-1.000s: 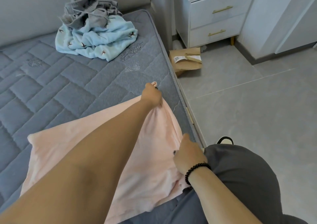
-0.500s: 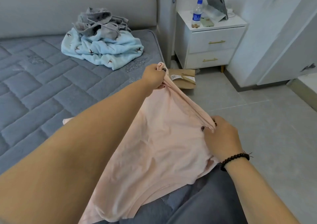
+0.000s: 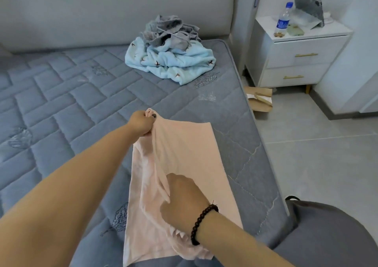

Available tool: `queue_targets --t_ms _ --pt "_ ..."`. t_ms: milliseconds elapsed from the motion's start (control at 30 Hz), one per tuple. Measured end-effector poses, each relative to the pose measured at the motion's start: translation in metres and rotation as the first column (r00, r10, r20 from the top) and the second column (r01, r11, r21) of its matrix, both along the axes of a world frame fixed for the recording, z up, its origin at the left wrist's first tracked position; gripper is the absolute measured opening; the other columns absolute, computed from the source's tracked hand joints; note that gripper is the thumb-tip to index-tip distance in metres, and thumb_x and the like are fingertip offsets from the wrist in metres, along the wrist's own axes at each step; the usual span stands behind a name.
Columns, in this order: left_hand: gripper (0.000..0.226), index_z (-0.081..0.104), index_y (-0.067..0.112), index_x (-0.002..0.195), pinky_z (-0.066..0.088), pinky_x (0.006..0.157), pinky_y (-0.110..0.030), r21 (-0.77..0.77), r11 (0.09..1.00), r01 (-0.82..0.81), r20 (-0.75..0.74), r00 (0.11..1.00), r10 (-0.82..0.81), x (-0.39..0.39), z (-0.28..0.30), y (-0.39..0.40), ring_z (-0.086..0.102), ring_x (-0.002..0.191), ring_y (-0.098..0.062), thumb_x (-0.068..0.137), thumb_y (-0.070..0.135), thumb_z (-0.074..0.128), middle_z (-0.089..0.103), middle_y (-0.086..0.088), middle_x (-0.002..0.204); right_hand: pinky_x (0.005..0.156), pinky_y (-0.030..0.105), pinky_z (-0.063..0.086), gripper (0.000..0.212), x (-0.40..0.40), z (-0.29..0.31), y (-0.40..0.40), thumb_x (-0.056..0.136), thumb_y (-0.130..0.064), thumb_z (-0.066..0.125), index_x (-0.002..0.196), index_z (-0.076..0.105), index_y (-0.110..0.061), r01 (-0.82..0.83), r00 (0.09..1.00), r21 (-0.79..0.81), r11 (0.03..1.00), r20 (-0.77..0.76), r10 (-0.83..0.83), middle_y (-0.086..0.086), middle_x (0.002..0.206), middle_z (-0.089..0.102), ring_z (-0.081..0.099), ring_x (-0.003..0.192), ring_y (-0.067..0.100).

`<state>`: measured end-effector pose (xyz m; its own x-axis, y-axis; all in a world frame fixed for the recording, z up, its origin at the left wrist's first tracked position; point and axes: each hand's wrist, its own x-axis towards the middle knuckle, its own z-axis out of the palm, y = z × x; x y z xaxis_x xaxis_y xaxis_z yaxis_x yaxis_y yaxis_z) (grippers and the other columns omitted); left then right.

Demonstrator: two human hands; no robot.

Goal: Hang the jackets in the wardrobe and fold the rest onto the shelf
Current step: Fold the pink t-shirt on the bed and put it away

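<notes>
A pale pink garment (image 3: 190, 160) lies folded lengthwise on the blue-grey quilted mattress (image 3: 67, 103), near its right edge. My left hand (image 3: 143, 123) grips the garment's far end, fingers curled round a bunched fold. My right hand (image 3: 184, 197), with a dark bead bracelet on the wrist, pinches the same raised fold nearer to me. At the head of the bed sits a heap of clothes: a light blue patterned piece (image 3: 176, 64) with a grey piece (image 3: 169, 31) on top.
A white nightstand (image 3: 296, 62) with two drawers stands right of the bed, holding a water bottle (image 3: 283, 19) and a propped tablet (image 3: 306, 4). A brown paper package (image 3: 259, 101) lies on the grey tiled floor (image 3: 317, 154). The padded headboard (image 3: 102, 11) is behind.
The pink garment, held up in the air half a second ago, has been brought down onto the mattress and folded over to a narrower strip. Both hands moved left and down with it.
</notes>
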<state>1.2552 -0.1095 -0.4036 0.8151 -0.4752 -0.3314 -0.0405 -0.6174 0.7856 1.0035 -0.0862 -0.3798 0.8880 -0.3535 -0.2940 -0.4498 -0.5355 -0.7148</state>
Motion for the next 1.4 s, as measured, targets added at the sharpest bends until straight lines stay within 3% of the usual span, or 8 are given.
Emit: queue_targets --t_ms 67,200,367,567,733,900,1100,1400 --pt "0.019 0.053 0.008 0.082 0.047 0.059 -0.027 0.062 0.997 -0.035 0.054 0.998 0.032 0.016 -0.015 0.022 0.047 0.067 -0.022 0.098 0.015 0.047 0.048 -0.01 0.077 0.089 0.031 0.044 0.025 0.017 -0.008 0.02 0.088 -0.012 0.051 0.113 0.045 -0.01 -0.063 0.998 0.001 0.998 -0.031 0.063 0.009 0.119 0.047 0.05 0.108 0.026" --pt "0.037 0.043 0.012 0.062 0.032 0.049 -0.026 0.101 0.984 -0.146 0.101 0.986 0.136 0.026 -0.038 0.055 0.039 0.051 -0.02 0.098 0.017 0.049 0.042 -0.006 0.058 0.098 0.034 0.04 0.033 0.038 -0.028 0.051 0.09 -0.006 0.047 0.123 0.043 -0.005 -0.169 0.981 -0.019 0.985 -0.096 0.166 0.013 0.126 0.042 0.046 0.115 0.029" --pt "0.027 0.061 0.006 0.089 0.041 0.055 -0.029 0.079 0.991 -0.108 -0.021 0.994 0.11 0.01 -0.067 0.079 0.058 0.069 -0.021 0.092 0.033 0.063 0.062 -0.005 0.079 0.098 0.04 0.042 0.046 0.033 -0.063 0.064 0.089 -0.015 0.055 0.132 0.041 -0.01 -0.272 0.944 0.116 0.955 -0.16 0.288 0.007 0.136 0.03 0.05 0.112 0.033" --pt "0.03 0.048 0.015 0.117 0.044 0.07 -0.033 0.034 0.968 -0.25 0.021 0.968 0.249 -0.016 -0.081 0.1 0.059 0.089 -0.021 0.097 0.037 0.053 0.06 -0.002 0.101 0.1 0.013 0.032 0.045 -0.009 -0.087 0.053 0.088 -0.001 0.057 0.132 0.052 -0.008 -0.304 0.949 0.331 0.893 0.187 0.254 0.006 0.14 0.042 0.046 0.126 0.017" --pt "0.02 0.047 0.02 0.102 0.036 0.057 -0.026 0.061 0.983 -0.171 0.133 0.978 0.162 -0.074 -0.088 0.133 0.057 0.078 -0.013 0.098 0.039 0.05 0.059 0.006 0.085 0.107 0.018 0.034 0.035 -0.05 -0.098 0.013 0.082 -0.008 0.057 0.115 0.065 -0.015 0.116 0.929 0.051 0.992 0.347 -0.127 -0.011 0.126 0.044 0.043 0.121 -0.001" --pt "0.017 0.049 0.025 0.094 0.035 0.053 -0.025 0.06 0.973 -0.224 0.235 0.95 0.205 -0.124 -0.087 0.162 0.056 0.069 -0.008 0.1 0.039 0.043 0.062 0.008 0.078 0.102 0.024 0.03 0.045 -0.069 -0.109 -0.042 0.084 -0.02 0.066 0.125 0.05 -0.021 0.495 0.869 -0.062 0.867 0.025 -0.494 -0.009 0.118 0.037 0.036 0.121 0.015" --pt "0.013 0.051 0.013 0.095 0.038 0.079 -0.041 0.126 0.921 -0.37 0.418 0.862 0.289 -0.168 -0.094 0.179 0.042 0.096 -0.025 0.097 0.026 0.052 0.046 -0.002 0.1 0.058 0.015 0.04 0.03 -0.068 -0.108 -0.044 0.082 -0.024 0.071 0.102 0.049 -0.028 0.608 0.789 0.27 0.747 -0.097 -0.607 -0.01 0.091 0.061 0.059 0.08 0.003" --pt "0.019 0.039 0.015 0.099 0.037 0.065 -0.036 0.263 0.942 -0.208 0.139 0.975 0.176 -0.199 -0.078 0.198 0.053 0.077 -0.025 0.098 0.033 0.047 0.055 -0.002 0.086 0.062 0.024 0.046 0.007 -0.094 -0.098 -0.043 0.091 -0.014 0.061 0.091 0.054 -0.015 0.566 0.824 0.238 0.79 -0.198 -0.531 0.002 0.092 0.062 0.057 0.078 0.012"
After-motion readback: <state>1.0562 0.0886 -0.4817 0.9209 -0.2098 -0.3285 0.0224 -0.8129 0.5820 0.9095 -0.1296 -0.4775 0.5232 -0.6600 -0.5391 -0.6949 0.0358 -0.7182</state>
